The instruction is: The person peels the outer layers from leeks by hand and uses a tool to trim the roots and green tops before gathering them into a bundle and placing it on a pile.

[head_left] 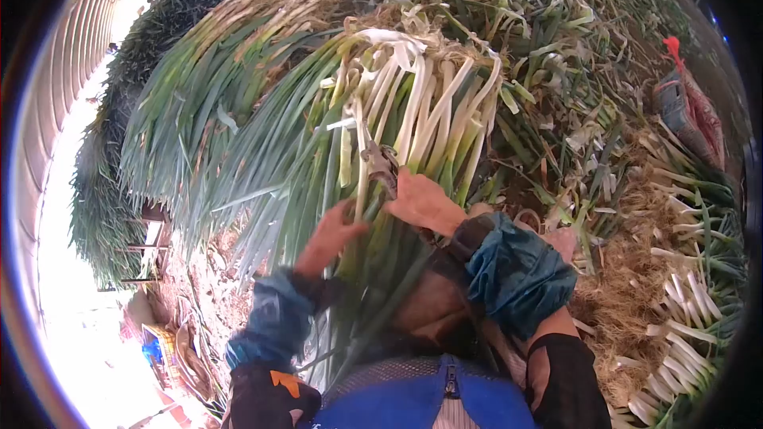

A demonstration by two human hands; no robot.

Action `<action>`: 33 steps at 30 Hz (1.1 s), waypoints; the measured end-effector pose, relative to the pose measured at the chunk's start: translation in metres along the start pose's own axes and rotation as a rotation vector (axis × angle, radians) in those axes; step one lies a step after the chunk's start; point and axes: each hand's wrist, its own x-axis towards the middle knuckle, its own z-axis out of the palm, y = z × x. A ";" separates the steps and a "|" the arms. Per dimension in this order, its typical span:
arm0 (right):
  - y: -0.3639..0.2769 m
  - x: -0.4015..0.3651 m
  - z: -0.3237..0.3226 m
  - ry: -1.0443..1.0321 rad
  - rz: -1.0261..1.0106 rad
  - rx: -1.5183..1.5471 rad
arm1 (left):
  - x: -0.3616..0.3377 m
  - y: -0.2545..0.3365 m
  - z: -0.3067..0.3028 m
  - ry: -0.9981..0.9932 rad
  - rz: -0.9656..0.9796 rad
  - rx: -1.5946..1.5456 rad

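A large heap of green onions (pixel 429 107) with white stalks and long green leaves lies before me. My right hand (pixel 425 202) is closed round a dark metal tool (pixel 381 165), whose head rests against the stalks. To its left, my left hand (pixel 330 234) is at the leaves beside a pale stalk (pixel 362 183); its thumb and fingers look curved round the leaves, but blur hides the exact grip. Both forearms wear teal sleeve covers.
Another onion bundle (pixel 207 87) lies behind at the left. Loose leaf scraps (pixel 556 71) cover the ground at the back right. Trimmed onions (pixel 683 349) lie in a row at the right, below a grey and red bag (pixel 690 111). A yellow crate (pixel 163 345) stands lower left.
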 end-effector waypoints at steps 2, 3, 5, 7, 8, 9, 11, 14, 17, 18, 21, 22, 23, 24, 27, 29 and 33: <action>-0.009 -0.011 -0.025 -0.031 0.111 -0.014 | 0.019 0.019 -0.005 -0.026 0.094 -0.066; -0.005 -0.012 -0.042 0.019 0.155 0.064 | 0.014 0.049 -0.011 -0.030 0.141 -0.173; 0.016 -0.018 -0.072 0.102 0.248 0.232 | 0.012 0.079 -0.020 -0.014 0.190 -0.300; 0.046 -0.017 -0.096 0.250 0.390 0.087 | 0.024 0.093 -0.027 0.042 0.233 -0.346; 0.068 -0.013 -0.102 0.322 0.452 0.046 | 0.049 0.075 -0.025 0.081 0.230 -0.290; 0.095 -0.008 -0.103 0.395 0.516 0.007 | 0.073 0.060 -0.021 0.138 0.248 -0.081; 0.172 0.004 -0.090 0.372 0.429 -0.189 | 0.113 0.030 -0.010 0.248 0.287 0.345; 0.150 -0.015 -0.097 0.579 0.432 -0.338 | 0.150 -0.015 0.014 0.379 0.346 0.645; 0.128 -0.010 -0.097 0.622 0.281 -0.270 | 0.133 0.008 0.024 0.450 0.355 0.781; 0.134 -0.004 -0.094 0.502 0.168 -0.241 | 0.138 0.010 0.025 0.400 0.255 0.793; 0.162 0.038 -0.059 0.346 0.088 -0.091 | 0.148 0.014 0.030 0.380 0.103 0.760; 0.160 0.044 -0.051 0.338 0.099 -0.069 | 0.151 0.015 0.030 0.360 0.071 0.783; 0.158 0.049 -0.043 0.331 0.111 -0.047 | 0.154 0.015 0.031 0.337 0.038 0.806; 0.152 0.049 -0.041 0.340 0.114 -0.068 | 0.158 0.019 0.033 0.314 0.010 0.827; 0.156 0.054 -0.041 0.385 0.200 0.159 | 0.167 0.020 0.028 0.287 0.015 0.793; 0.146 0.051 -0.052 0.330 0.248 0.472 | 0.175 0.015 0.015 0.287 0.080 0.745; 0.152 0.080 -0.049 0.209 0.410 0.553 | 0.180 0.013 -0.013 0.167 0.090 0.335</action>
